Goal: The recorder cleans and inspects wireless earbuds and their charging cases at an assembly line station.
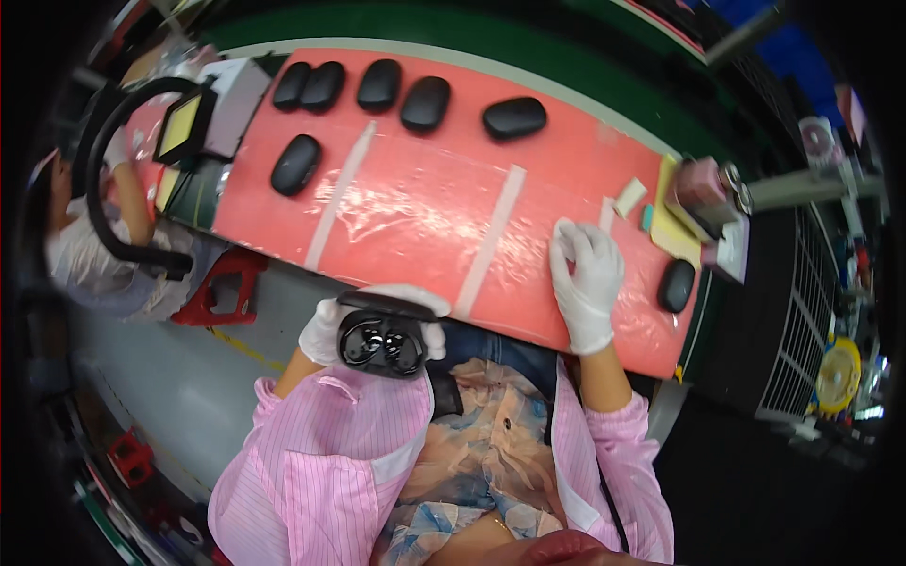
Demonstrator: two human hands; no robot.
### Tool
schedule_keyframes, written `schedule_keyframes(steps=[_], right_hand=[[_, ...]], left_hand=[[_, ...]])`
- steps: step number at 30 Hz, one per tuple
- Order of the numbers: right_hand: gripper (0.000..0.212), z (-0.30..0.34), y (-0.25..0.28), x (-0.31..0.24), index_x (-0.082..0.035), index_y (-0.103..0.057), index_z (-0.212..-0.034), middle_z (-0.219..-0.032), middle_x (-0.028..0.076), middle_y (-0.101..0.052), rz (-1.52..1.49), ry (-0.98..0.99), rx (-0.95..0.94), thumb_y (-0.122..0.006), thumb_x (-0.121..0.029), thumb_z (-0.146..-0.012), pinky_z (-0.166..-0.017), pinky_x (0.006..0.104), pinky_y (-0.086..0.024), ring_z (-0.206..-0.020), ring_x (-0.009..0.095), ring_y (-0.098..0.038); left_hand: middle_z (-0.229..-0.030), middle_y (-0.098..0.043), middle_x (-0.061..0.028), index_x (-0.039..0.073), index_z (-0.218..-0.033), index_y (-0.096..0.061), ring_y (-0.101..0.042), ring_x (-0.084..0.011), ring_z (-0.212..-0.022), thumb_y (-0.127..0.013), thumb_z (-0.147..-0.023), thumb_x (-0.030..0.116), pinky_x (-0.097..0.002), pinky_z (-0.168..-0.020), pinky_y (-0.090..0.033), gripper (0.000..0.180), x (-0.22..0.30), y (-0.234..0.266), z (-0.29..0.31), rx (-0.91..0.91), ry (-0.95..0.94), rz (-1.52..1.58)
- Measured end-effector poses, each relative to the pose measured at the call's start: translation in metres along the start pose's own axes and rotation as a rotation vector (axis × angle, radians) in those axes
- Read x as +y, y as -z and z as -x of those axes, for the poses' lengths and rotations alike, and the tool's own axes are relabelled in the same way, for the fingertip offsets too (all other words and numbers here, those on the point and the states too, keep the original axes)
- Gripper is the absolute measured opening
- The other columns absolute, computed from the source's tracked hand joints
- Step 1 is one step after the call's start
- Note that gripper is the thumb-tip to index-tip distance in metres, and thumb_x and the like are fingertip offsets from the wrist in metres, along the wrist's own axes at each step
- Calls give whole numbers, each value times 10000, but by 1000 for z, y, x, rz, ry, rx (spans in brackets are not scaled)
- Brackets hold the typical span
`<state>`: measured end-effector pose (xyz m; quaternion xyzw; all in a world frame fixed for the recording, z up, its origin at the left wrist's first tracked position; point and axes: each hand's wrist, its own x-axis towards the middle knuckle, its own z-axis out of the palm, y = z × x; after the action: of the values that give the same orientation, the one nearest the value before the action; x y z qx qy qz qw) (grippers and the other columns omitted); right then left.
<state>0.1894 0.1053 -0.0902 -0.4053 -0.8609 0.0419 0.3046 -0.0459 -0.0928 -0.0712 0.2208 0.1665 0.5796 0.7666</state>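
**Open earbud case held at the near edge of a red work mat**

An open black charging case (381, 341), glossy inside with 2 dark earbuds seated in it, sits at lower centre of the frame, just below the near edge of the red mat (415, 203). The left hand (326, 332), in a white glove, wraps around the case from the left and grips it; gloved fingertips also show at the case's right side. The right hand (587, 283), likewise gloved, rests on the mat to the right of centre with its fingers pinched together at a small white strip (607, 213); whether anything is held between them cannot be told. 1 closed black case (676, 285) lies just right of this hand. 6 more closed black cases (379, 85) lie along the upper left part of the mat, well apart from both hands. 2 white tape lines (491, 241) cross the mat. Yellow pads and a pink device (703, 189) stand at the mat's right end. Another person (90, 245) sits at far left.
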Motion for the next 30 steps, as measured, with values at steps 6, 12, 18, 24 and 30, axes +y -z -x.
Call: schedule_keyframes(steps=[6, 12, 18, 24, 30], right_hand=[[188, 8, 1, -12, -61, -688, -988, -832, 103, -607, -108, 131, -114, -661, 19, -819, -753, 370, -476, -788, 275, -582], [213, 5, 7, -31, -45, -688, -1006, -861, 97, -609, -104, 176, -102, -666, 36, -811, -766, 365, -472, -819, 263, -579], [239, 13, 6, -7, -58, -696, -1014, -870, 95, -621, -116, 79, -151, -674, 32, -793, -772, 365, -464, -832, 267, -583], [219, -32, 73, 44, -55, -691, -985, -879, 91, -642, -73, 72, 121, -636, 56, -805, -776, 346, -471, -827, 256, -604], [114, -102, 147, 137, -62, -704, -983, -839, 74, -627, 157, -102, 229, -642, -92, -892, -757, 322, -471, -818, 228, -597]], left_hand=[[-1131, -611, -244, -55, -1301, -476, -594, -374, -1095, -526, -789, 777, -498, -939, -491, 978, 9, 126, 141, 463, -265, 264], [-1187, -551, -132, 69, -1274, -506, -511, -308, -1108, -676, -851, 496, -526, -941, -461, 625, 114, 240, 209, 1467, -1149, 277], [-1146, -600, -112, -27, -1229, -545, -556, -218, -1048, -738, -839, 403, -339, -940, -430, 612, 102, 256, 206, 1808, -821, -831], [-961, -644, -198, -87, -1245, -485, -634, -335, -872, -577, -820, 701, -416, -859, -523, 900, 72, 142, 187, 845, -268, -115], [-1019, -648, -253, -132, -1285, -439, -650, -374, -919, -564, -711, 834, -469, -863, -528, 1131, 71, 48, 68, 164, -145, -274]])
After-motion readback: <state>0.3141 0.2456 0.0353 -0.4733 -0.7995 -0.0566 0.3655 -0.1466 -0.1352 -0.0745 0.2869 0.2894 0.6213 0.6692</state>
